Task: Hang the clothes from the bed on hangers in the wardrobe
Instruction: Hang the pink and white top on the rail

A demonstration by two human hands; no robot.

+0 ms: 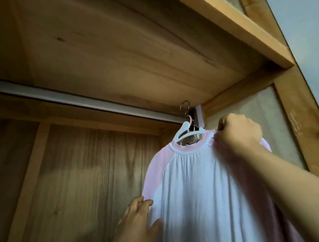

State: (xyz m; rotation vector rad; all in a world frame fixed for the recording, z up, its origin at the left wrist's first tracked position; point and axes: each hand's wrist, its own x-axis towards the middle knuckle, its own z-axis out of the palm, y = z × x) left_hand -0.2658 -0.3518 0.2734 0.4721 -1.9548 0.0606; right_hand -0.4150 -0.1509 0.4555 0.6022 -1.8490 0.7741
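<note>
Garment [200, 196] on hanger [186, 132]; right hand [238, 131] pinches shoulder.

White-and-pink garment [198, 186] on white hanger [184, 131], hooked at the rail's [71, 97] right end. Right hand [238, 131] pinches its shoulder; left hand [138, 220], fingers straight, touches its left edge.

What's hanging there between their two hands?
In the head view, the pink-and-white garment on its white hanger hangs between left hand and right hand.

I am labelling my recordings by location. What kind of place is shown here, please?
Most likely the inside of a wooden wardrobe: a metal rail runs under a shelf, and a pink and white garment hangs on a white hanger.
</note>
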